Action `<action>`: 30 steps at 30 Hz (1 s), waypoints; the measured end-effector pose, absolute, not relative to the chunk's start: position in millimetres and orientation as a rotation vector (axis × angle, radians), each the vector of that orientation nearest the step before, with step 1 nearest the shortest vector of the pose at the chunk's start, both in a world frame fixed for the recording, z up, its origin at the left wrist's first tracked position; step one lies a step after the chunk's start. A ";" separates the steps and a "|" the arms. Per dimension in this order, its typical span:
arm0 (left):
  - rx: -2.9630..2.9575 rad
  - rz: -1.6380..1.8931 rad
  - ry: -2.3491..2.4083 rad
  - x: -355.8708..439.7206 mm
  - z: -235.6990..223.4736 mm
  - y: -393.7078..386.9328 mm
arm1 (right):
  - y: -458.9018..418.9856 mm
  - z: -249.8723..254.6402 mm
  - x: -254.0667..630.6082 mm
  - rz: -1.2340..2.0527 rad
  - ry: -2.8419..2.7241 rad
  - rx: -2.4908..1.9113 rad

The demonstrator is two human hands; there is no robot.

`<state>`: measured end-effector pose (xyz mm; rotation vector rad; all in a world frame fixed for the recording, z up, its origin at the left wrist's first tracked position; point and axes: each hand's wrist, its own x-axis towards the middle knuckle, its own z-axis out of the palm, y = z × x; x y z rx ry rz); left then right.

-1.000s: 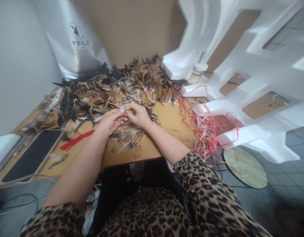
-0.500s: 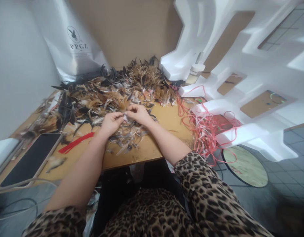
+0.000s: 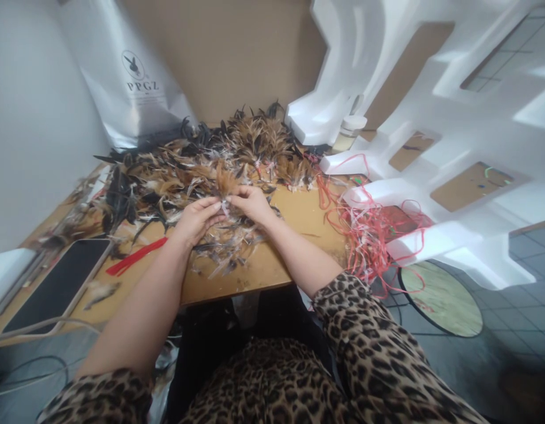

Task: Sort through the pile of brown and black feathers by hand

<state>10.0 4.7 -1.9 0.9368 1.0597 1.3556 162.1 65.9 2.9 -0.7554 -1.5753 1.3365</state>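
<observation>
Between my two hands a small bunch of brown feathers point(image 3: 225, 178) stands with its tips pointing away from me. My left hand point(image 3: 198, 220) pinches the pale quill end of the bunch between thumb and fingertips. Close against it, my right hand point(image 3: 251, 204) grips the same bunch from the other side, thumb and forefinger pressed together. A loose heap of brown and black feathers point(image 3: 166, 171) spreads behind and to the left. Under my hands lie scattered feather scraps point(image 3: 228, 250) on the wooden table point(image 3: 237, 285).
Red strips point(image 3: 137, 256) and a phone point(image 3: 55, 288) lie on the left. Tangled red and pink string point(image 3: 365, 235) hangs over the right edge beside white foam pieces point(image 3: 453, 250). A capped jar point(image 3: 349, 132) and a silver bag point(image 3: 144, 112) stand at the back.
My left hand has shifted slightly left and its fingers have spread a little. The feather bunch is now more upright. My right hand has barely moved.
</observation>
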 end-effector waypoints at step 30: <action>0.738 1.379 0.998 12.2 0.2 8.0 | 66.9 -0.8 160.9 0.964 -1.823 -0.666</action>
